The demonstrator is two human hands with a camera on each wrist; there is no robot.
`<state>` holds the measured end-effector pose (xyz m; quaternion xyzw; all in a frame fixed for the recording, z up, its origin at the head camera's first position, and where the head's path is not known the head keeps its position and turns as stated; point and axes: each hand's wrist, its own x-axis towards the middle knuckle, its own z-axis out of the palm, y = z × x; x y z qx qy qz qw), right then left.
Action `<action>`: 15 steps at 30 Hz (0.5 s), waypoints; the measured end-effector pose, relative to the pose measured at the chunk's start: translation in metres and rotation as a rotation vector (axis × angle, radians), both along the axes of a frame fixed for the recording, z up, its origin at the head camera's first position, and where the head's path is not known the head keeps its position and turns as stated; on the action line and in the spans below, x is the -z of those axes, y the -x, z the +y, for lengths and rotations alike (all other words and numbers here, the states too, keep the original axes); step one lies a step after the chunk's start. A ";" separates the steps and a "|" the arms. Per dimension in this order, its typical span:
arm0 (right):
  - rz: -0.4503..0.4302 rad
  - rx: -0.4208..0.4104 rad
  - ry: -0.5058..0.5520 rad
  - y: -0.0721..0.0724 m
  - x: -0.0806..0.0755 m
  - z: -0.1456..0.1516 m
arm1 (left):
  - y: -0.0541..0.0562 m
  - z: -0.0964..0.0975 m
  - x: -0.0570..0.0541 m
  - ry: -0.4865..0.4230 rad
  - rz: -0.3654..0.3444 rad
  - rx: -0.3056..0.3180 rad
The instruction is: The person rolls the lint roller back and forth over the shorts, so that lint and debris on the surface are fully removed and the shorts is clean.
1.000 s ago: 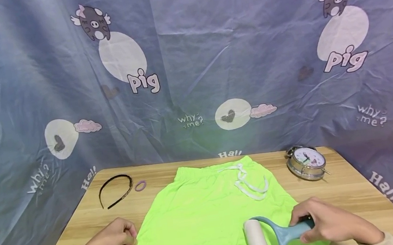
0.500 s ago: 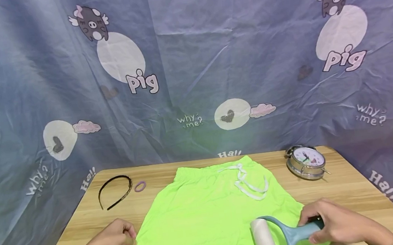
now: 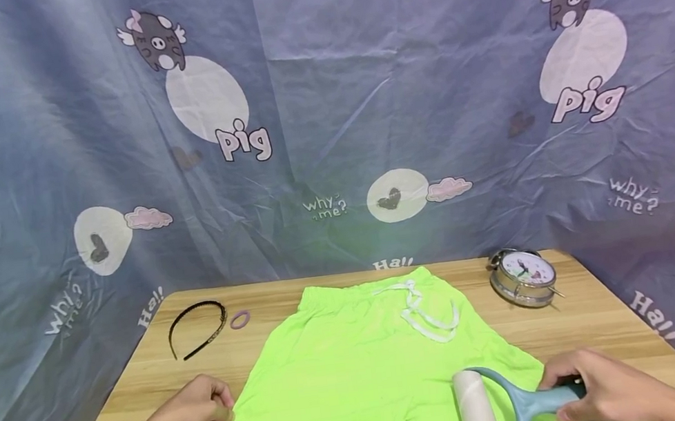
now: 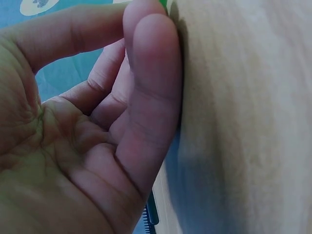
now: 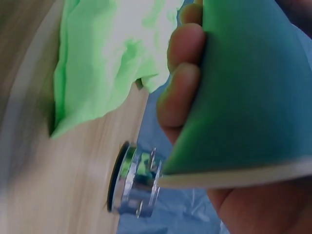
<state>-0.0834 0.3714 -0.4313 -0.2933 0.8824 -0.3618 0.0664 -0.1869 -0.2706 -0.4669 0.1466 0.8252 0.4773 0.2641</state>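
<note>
Neon-green shorts [image 3: 324, 372] with a white drawstring [image 3: 427, 318] lie spread on the wooden table, waistband toward the back. At the left edge of their leg, my left hand [image 3: 194, 411] pinches the fabric between thumb and fingertips. The left wrist view shows these fingers [image 4: 153, 83] curled against the tabletop, with only a sliver of green beyond the tips. My right hand [image 3: 602, 389] grips the blue handle of a lint roller [image 3: 477, 406]. Its white roll lies over the right leg of the shorts. Close up, the handle [image 5: 248, 97] fills much of the right wrist view.
A black headband [image 3: 197, 329] and a purple hair tie [image 3: 240, 319] lie at the back left of the table [image 3: 139, 393]. At the back right stands a silver alarm clock [image 3: 523, 277]. A blue printed curtain [image 3: 327, 121] hangs behind and around the table.
My right hand has moved to the right with the lint roller, its roll shifting toward the outer side of the right leg. The left hand stays in place at the shorts' edge.
</note>
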 end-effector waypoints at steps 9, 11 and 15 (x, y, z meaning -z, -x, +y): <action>-0.174 0.060 0.016 -0.011 0.006 0.027 | -0.001 0.000 0.000 0.009 0.021 0.001; -0.179 0.071 0.007 -0.014 0.007 0.033 | 0.000 0.000 -0.001 0.011 0.020 0.002; -0.109 0.028 0.020 -0.016 0.011 0.044 | 0.000 0.000 -0.003 0.018 0.016 -0.001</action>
